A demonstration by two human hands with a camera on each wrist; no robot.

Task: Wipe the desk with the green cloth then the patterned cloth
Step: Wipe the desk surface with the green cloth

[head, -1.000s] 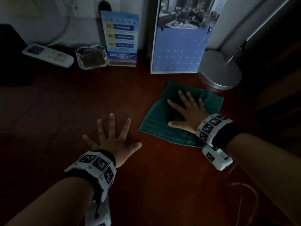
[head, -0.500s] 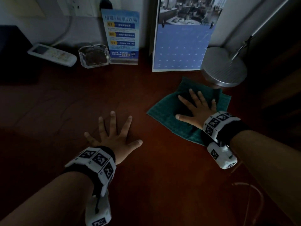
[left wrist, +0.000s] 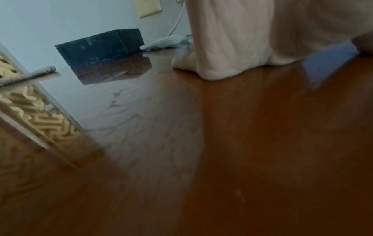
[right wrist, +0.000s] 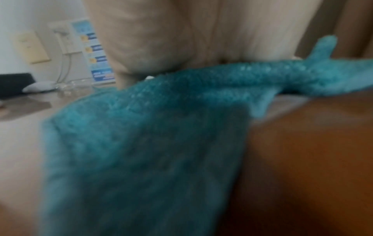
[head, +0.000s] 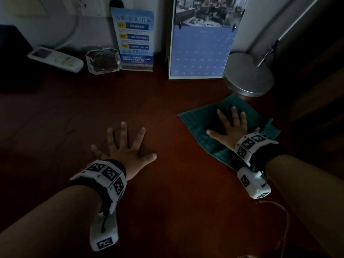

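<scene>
The green cloth (head: 201, 125) lies spread on the dark red-brown desk (head: 167, 101), right of centre and just in front of the lamp base. My right hand (head: 232, 125) presses flat on it, fingers straight and spread. In the right wrist view the cloth (right wrist: 151, 143) bunches up under my palm (right wrist: 171, 39). My left hand (head: 123, 144) rests flat on the bare desk, fingers spread, holding nothing; its palm (left wrist: 232, 39) shows in the left wrist view. A grey fuzzy cloth edge (left wrist: 30, 73) lies at the far left of that view; I cannot tell whether it is the patterned cloth.
Along the back wall stand a white remote (head: 55, 59), a glass ashtray (head: 103, 61), a blue sign stand (head: 135, 40), a calendar (head: 201, 53) and a round metal lamp base (head: 249, 77). A black box (left wrist: 101, 46) sits at the far left. A thin cable (head: 279, 211) loops at the near right.
My right hand has slid the green cloth to the right, up to the lamp base. The left hand has stayed flat in the same place.
</scene>
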